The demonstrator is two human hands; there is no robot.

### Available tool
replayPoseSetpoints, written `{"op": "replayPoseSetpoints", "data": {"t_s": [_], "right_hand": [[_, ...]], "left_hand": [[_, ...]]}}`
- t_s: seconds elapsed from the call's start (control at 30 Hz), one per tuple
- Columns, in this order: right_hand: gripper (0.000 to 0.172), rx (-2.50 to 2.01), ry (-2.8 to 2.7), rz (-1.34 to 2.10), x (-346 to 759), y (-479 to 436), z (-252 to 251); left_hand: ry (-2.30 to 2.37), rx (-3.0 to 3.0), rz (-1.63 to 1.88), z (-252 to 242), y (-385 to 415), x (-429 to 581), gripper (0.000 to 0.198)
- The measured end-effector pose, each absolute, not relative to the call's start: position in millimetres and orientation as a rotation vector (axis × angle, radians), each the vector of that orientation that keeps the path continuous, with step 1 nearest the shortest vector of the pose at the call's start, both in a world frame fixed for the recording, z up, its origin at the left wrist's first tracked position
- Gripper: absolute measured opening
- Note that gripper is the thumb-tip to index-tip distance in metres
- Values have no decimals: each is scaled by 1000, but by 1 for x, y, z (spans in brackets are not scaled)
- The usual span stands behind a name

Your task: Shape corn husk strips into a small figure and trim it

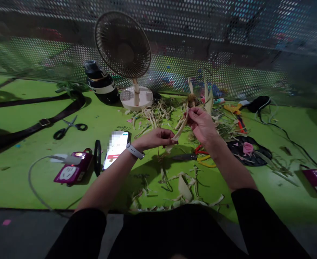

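Observation:
Both my hands are raised over a green table (18, 172). A pale dried corn husk strip (180, 128) runs between them. My left hand (158, 138), with a white watch on its wrist, pinches the strip's lower end. The upper end is pinched by my right hand (201, 124), which is closed on it. More husk strips (158, 113) lie heaped just behind my hands, and cut scraps (185, 187) lie near the front edge. Under my right wrist lie scissors with red and yellow handles (198, 157).
A small desk fan (126, 54) stands at the back before a perforated screen. Black scissors (69, 127), a phone (116, 149), a magenta power strip (73, 169), a black strap (39, 122), a dark floral cloth (246, 149) and cables lie around.

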State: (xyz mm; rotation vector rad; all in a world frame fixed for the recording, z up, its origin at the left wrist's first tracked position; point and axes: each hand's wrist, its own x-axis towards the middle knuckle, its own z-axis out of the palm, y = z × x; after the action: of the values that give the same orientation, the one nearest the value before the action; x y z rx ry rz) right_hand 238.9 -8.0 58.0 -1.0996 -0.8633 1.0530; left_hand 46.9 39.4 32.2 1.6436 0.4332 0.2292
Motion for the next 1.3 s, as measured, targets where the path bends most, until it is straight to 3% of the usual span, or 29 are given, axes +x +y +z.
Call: {"op": "replayPoseSetpoints", "data": {"t_s": [0.2,0.57,0.7,0.8,0.93,1.13,1.3], "right_hand": [[41,-1134,-1019,1043,254,-8,62],[36,-1258,-1075,576,276,-1,55],[37,-1323,-973,208,301,1,70],[40,-1324,-997,-11,292,-6,74],[48,-1177,-1385,145,238,-25,57],[51,-862,-1821,181,212,-46,42],[45,-782,-2103,-126,228,-67,54]], "left_hand": [[452,1595,388,29,42,48,16],[561,1821,329,31,51,41,19],[647,1800,288,20,59,39,17],[622,1638,389,28,51,43,26],[467,1212,283,48,28,52,57],[603,1058,478,51,26,49,30],[594,1243,314,52,29,47,32]]}}
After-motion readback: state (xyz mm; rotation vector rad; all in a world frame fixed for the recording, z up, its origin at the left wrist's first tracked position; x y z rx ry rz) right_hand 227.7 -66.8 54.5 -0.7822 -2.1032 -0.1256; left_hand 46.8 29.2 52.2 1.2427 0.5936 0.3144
